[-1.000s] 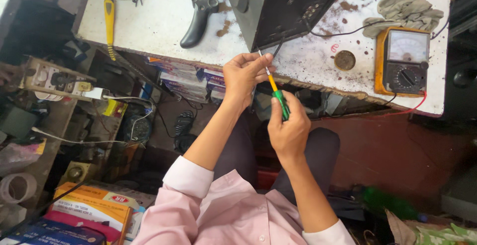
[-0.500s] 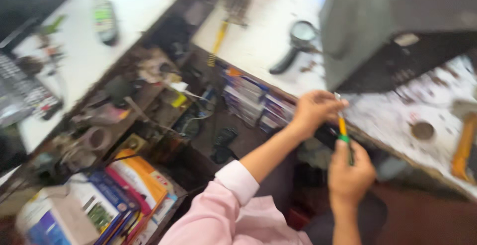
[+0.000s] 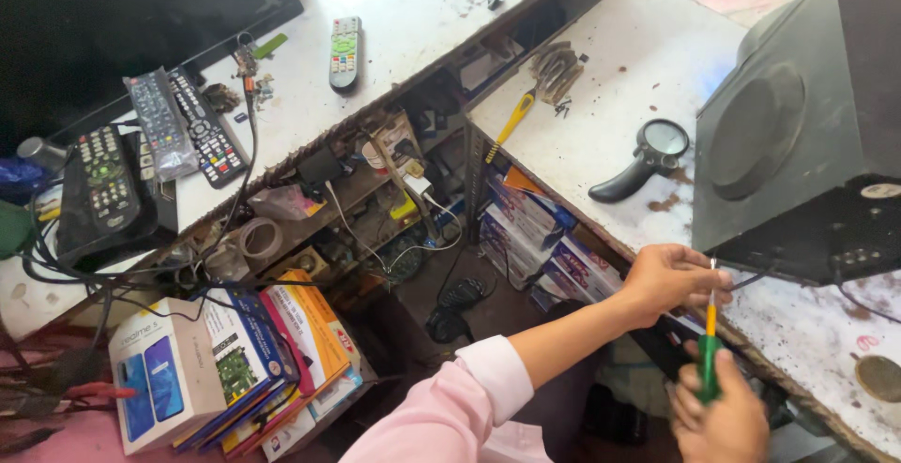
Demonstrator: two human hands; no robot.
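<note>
Left: remote controls (image 3: pixel 169 130) lie on the far-left counter (image 3: pixel 394 13); boxes (image 3: pixel 235 360) stand on the floor below. Centre: a black magnifier (image 3: pixel 646 158) lies on the right counter. Left hand (image 3: pixel 668 280), fingers pinched on the shaft tip of the screwdriver (image 3: pixel 710 346) near the black speaker cabinet (image 3: pixel 798 135). Right hand (image 3: pixel 721 418), nearer, fingers wrapped round the green handle. Long axis runs near-vertical, tip pointing away toward the cabinet's lower edge.

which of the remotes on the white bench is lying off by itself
The grey remote with green buttons; the other three remotes lie clustered beside the black screen.
</note>
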